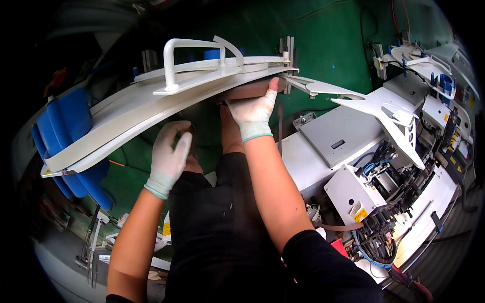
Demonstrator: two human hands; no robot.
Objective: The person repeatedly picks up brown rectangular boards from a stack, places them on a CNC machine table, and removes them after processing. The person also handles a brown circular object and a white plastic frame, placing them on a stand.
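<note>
My right hand (254, 112), in a white glove with a green cuff and a bare thumb tip, grips a flat brown rounded thing (245, 91), which looks like a roll of strip. The thumb lies against its edge, and the other fingers are hidden. This roll sits just under the curved rim of a large white metal tray (151, 113) with a white handle (194, 43). Lower and to the left, my left hand (169, 154) holds nothing. Its fingers are bent, with the thumb apart from them, below the tray's rim.
Blue plastic holders (65, 121) are fixed at the tray's left end. To the right, a white machine (348, 136) carries cables and black mechanisms, with a white bracket arm (379, 108) above it. A second machine (404, 58) stands at far right. The floor (323, 35) is green.
</note>
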